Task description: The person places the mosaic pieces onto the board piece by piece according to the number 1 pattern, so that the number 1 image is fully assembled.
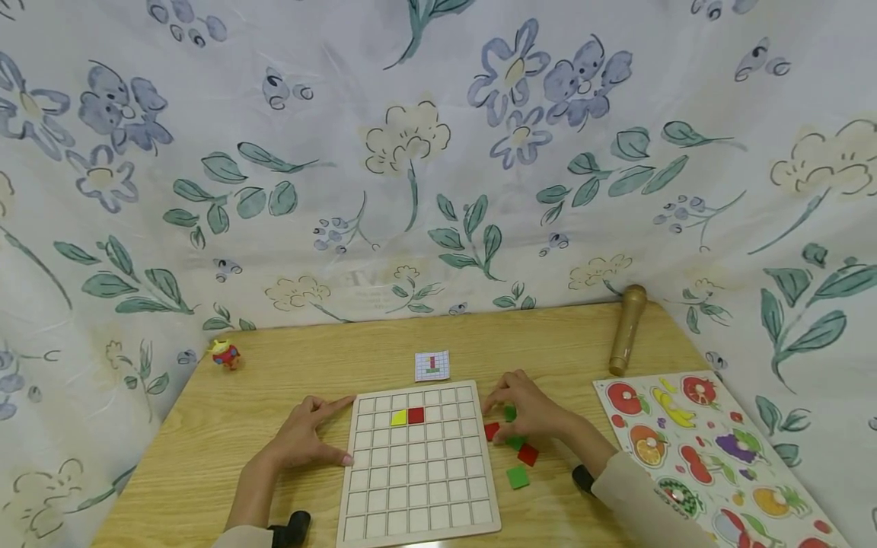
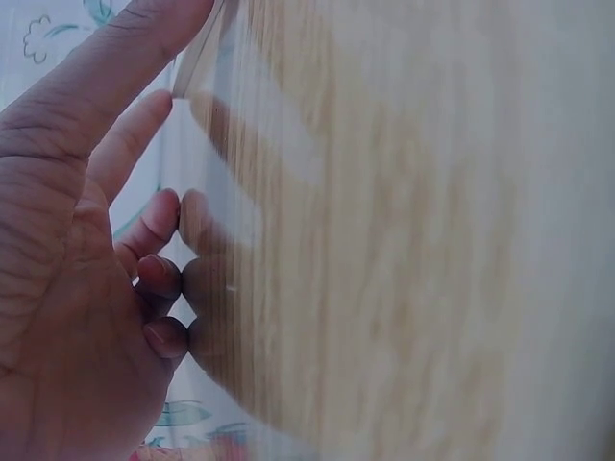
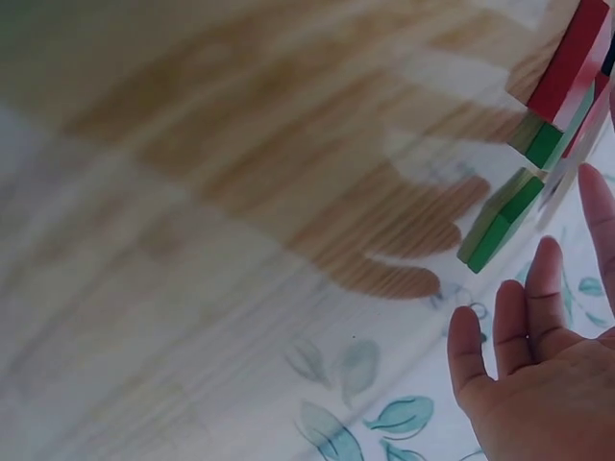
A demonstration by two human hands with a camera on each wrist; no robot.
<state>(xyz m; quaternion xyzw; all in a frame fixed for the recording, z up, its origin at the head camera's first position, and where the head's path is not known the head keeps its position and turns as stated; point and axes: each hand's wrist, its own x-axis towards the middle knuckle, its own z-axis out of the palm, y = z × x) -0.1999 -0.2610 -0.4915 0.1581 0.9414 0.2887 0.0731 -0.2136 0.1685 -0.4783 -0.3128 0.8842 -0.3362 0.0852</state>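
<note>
A wooden grid board [image 1: 418, 479] lies on the table, with a yellow tile [image 1: 399, 418] and a red tile [image 1: 416, 415] side by side in its upper cells. My left hand [image 1: 301, 438] is at the board's left edge, thumb and index finger spread along it; the left wrist view shows the other fingertips [image 2: 165, 336] against the tabletop. To the right of the board, my right hand [image 1: 524, 407] hovers over loose red and green tiles, partly covering them. Another red tile [image 1: 492, 431] lies between its thumb and index fingertips, which stand apart. A green tile [image 3: 504, 221] shows beside the fingers.
Behind the board lies a small pattern card [image 1: 432, 366]. A fruit puzzle board [image 1: 644, 411] and a wooden stick-like cylinder [image 1: 626, 331] are on the right. At the far left stands a small red-and-yellow toy [image 1: 224, 354]. A floral curtain [image 1: 384, 251] closes off the back.
</note>
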